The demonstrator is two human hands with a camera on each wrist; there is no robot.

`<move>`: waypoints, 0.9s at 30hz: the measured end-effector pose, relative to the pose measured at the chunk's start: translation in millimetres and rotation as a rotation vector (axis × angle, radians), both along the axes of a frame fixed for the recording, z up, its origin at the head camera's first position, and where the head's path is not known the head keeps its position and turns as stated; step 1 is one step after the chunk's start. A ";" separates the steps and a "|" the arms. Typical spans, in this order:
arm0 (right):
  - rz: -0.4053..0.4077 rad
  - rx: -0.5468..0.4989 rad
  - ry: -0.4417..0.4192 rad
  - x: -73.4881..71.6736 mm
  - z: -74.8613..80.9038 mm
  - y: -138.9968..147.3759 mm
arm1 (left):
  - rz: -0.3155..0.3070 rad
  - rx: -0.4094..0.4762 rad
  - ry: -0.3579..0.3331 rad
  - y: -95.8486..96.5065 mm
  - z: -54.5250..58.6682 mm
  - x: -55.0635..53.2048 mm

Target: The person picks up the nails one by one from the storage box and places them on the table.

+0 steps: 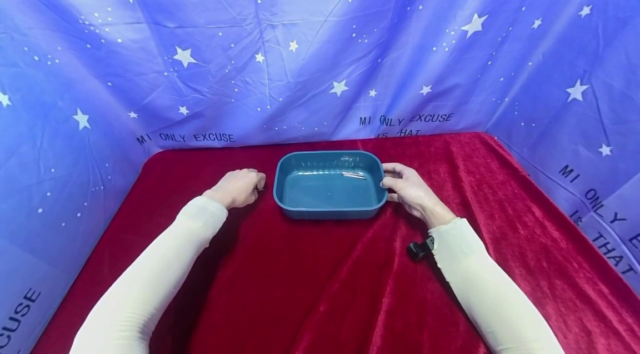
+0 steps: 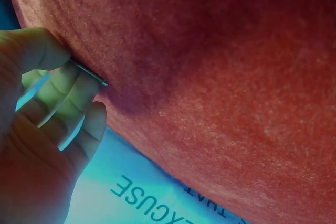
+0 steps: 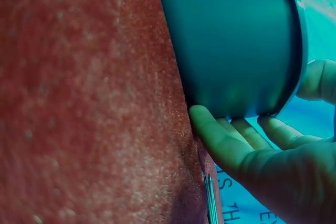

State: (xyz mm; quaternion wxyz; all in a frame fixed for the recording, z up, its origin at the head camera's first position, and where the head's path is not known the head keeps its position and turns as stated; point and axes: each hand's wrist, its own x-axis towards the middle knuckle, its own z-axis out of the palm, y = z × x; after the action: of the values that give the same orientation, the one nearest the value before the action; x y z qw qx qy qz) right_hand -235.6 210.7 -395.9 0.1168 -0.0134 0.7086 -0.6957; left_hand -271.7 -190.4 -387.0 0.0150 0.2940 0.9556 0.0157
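Note:
A teal plastic box [image 1: 330, 213] stands upright on the red cloth, with several thin metal sticks [image 1: 354, 175] lying inside near its right end. At that end my right hand [image 1: 412, 190] holds the box, its thumb at the rim and its fingers against the outer wall [image 3: 231, 40]. Left of the box, apart from it, my left hand [image 1: 240, 186] is low over the cloth. It pinches a thin metal stick [image 2: 90, 72] between thumb and fingers; part of the stick is hidden by the thumb. More thin metal sticks [image 3: 210, 200] appear beside my right hand in the right wrist view.
Red velvety cloth [image 1: 300, 287] covers the table. Blue star-printed fabric [image 1: 280, 54] hangs behind it and along both sides. A black strap device [image 1: 420, 248] sits at my right wrist.

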 end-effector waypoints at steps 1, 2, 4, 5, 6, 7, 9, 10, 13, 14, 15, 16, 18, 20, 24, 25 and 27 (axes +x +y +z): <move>0.001 -0.001 0.000 0.1 0.0 -0.1 | 0.004 -0.001 -0.005 0.2 0.1 0.0; 0.000 -0.001 -0.001 0.2 0.0 -0.2 | 0.006 -0.001 -0.009 0.5 0.3 0.0; 0.000 0.000 -0.001 0.5 -0.1 -0.2 | 0.005 -0.002 -0.012 0.8 0.5 -0.5; 0.000 0.000 -0.001 0.6 -0.1 -0.3 | 0.006 -0.005 -0.015 1.2 0.4 -0.8; 0.002 -0.001 -0.001 0.7 -0.1 -0.3 | 0.005 -0.009 -0.015 1.5 0.5 -1.2; 0.003 -0.001 -0.001 0.8 0.0 -0.2 | 0.004 -0.014 -0.012 1.6 0.6 -1.8; 0.004 -0.002 -0.002 0.7 -0.1 -0.1 | 0.006 -0.022 -0.011 2.1 1.1 -2.4; 0.005 -0.002 -0.003 0.5 -0.1 0.0 | 0.010 -0.026 -0.013 2.3 1.6 -2.5; 0.004 0.001 -0.004 -0.1 0.0 0.4 | 0.015 -0.031 -0.020 2.5 3.1 -2.7; 0.005 0.003 -0.005 -0.3 0.1 0.4 | 0.017 -0.031 -0.024 2.5 3.8 -2.4; 0.005 0.005 -0.005 -0.4 0.2 0.5 | 0.020 -0.032 -0.027 2.5 4.3 -2.3; 0.005 0.006 -0.005 -0.6 0.3 0.4 | 0.020 -0.031 -0.029 2.5 4.9 -2.1; 0.004 0.008 -0.006 -0.7 0.5 0.4 | 0.022 -0.030 -0.034 2.7 6.3 -1.4; 0.006 0.009 -0.006 -0.8 0.6 0.2 | 0.022 -0.032 -0.037 3.0 7.3 -1.3; 0.005 0.010 -0.004 -0.5 0.3 0.3 | 0.017 -0.037 -0.038 5.1 10.6 -1.8; 0.004 0.011 -0.004 -0.4 0.2 0.4 | 0.017 -0.037 -0.037 6.1 12.0 -1.9; 0.002 0.013 -0.004 -0.1 -0.1 0.6 | 0.018 -0.031 -0.033 8.7 15.8 -1.8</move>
State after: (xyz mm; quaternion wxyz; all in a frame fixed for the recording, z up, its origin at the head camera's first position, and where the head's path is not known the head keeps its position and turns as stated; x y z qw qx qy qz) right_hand -235.6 211.3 -395.9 0.1191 -0.0118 0.7129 -0.6909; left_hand -273.6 -181.7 -371.2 0.0351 0.2847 0.9580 0.0057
